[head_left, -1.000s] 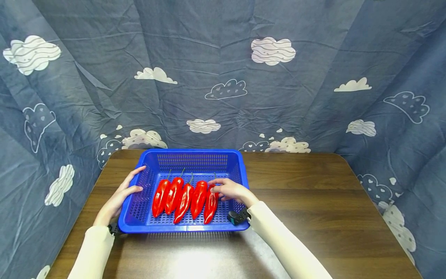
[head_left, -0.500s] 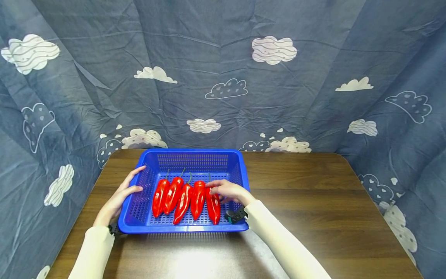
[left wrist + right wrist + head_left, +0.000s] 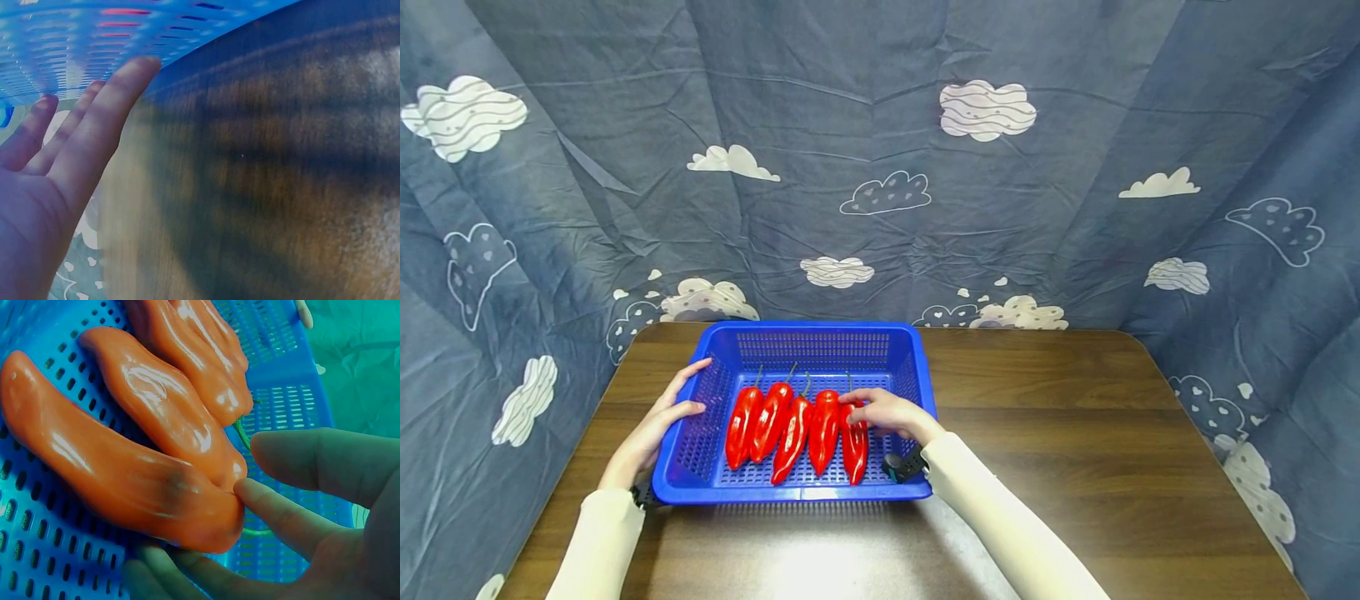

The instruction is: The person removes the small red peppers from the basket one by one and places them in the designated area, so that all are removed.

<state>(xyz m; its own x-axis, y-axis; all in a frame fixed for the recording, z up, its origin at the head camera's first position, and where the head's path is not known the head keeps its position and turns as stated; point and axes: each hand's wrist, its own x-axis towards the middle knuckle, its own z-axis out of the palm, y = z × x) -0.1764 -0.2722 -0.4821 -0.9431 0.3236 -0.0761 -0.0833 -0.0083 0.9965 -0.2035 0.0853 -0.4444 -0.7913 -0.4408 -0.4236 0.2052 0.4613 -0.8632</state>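
Several long, glossy red chili peppers (image 3: 772, 422) lie side by side in a blue perforated plastic basket (image 3: 805, 493), their thin green stems pointing to the far side. My left hand (image 3: 651, 429) holds the basket's left side, with thumb and a finger over the rim. In the left wrist view, other fingers (image 3: 106, 119) stretch along the outer wall. Inside the basket, my right hand (image 3: 891, 411) grips the stem end of the rightmost chili pepper (image 3: 855, 458). The right wrist view shows fingertips on both sides of this chili pepper (image 3: 119, 481); its neighbour (image 3: 162, 394) lies close beside it.
The basket stands on a brown wooden table (image 3: 1037, 442), whose surface extends well to the right. Behind it hangs a dark blue curtain (image 3: 880, 225) with white clouds. Bright glare lies on the table before the basket.
The rightmost chili pepper's tip has swung right, then slightly back left, while my right hand has shifted a little left with it. My left hand has stayed on the basket.
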